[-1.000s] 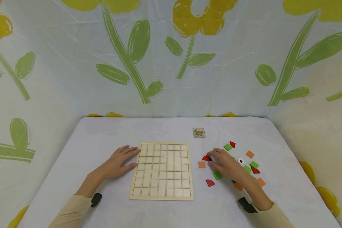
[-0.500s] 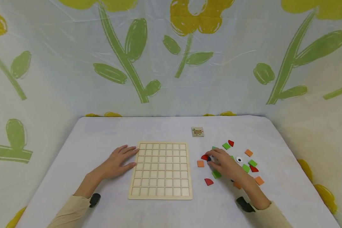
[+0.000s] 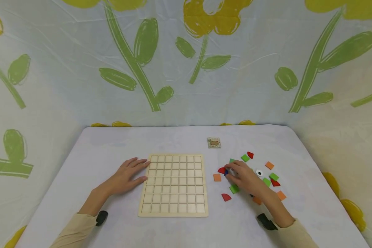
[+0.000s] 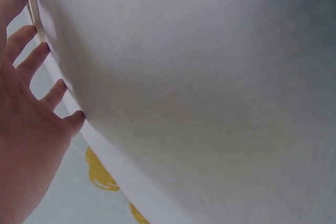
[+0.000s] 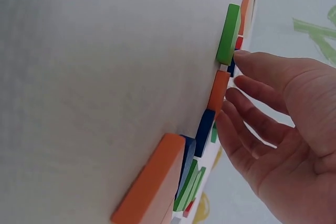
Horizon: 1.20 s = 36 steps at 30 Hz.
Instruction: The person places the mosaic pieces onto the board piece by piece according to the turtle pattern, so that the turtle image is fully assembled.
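A wooden grid board with square cells lies on the table. My left hand rests at its left edge, fingers spread, fingertips touching the frame. My right hand is low over scattered flat tiles to the right of the board. Its thumb and index finger pinch a small dark blue tile, mostly hidden by the fingertips. Touching it is a red quarter-round tile. In the right wrist view, a green tile and an orange tile stand close to the fingers.
A small picture card lies behind the tiles. Around the right hand are an orange square, a red quarter-round, a green square and a white eye disc. Flower-print cloth rises behind the table.
The head view has shifted slightly. The blue tile between the right fingertips looks brighter than before. Both hands hold nearly the same positions.
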Each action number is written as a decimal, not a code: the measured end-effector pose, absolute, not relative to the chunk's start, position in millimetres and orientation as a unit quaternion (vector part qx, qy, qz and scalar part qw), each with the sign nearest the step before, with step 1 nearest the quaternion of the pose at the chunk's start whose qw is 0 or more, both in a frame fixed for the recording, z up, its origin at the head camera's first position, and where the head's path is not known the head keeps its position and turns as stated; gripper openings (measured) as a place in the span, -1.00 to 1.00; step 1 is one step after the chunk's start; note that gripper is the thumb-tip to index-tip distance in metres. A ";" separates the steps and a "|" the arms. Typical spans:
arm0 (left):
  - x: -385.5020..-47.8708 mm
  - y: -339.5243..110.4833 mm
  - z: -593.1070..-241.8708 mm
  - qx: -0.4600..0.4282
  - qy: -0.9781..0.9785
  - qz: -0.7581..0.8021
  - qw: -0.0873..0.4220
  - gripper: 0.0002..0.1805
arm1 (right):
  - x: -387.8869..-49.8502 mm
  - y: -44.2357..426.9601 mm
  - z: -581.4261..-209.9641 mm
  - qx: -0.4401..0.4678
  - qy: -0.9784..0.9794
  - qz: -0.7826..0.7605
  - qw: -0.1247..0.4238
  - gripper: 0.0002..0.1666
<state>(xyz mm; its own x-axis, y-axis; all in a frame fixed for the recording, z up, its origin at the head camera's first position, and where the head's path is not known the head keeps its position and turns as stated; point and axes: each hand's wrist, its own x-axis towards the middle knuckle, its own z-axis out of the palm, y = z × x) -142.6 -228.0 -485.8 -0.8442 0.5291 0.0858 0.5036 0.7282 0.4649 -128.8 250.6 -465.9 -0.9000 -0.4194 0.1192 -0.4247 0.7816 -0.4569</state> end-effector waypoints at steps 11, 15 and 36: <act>-142.4 -226.1 -483.3 0.268 0.931 0.244 0.036 -0.34 | -131.8 250.2 -468.6 0.211 -0.950 0.230 -0.012 -0.62; -142.7 -225.9 -483.3 0.263 0.931 0.248 0.040 -0.34 | -132.5 248.1 -467.4 0.205 -0.951 0.232 -0.016 -0.61; -143.2 -227.2 -485.2 0.276 0.928 0.250 0.030 -0.35 | -117.7 296.8 -459.6 0.139 -0.963 0.232 0.012 -0.65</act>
<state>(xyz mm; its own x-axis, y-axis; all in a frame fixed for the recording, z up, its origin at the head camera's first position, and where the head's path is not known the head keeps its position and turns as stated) -143.2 -227.2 -485.2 -0.8462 0.5264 0.0824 0.4964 0.7227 0.4809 -117.7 296.8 -459.6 -0.9612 -0.2618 0.0872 -0.2728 0.8540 -0.4431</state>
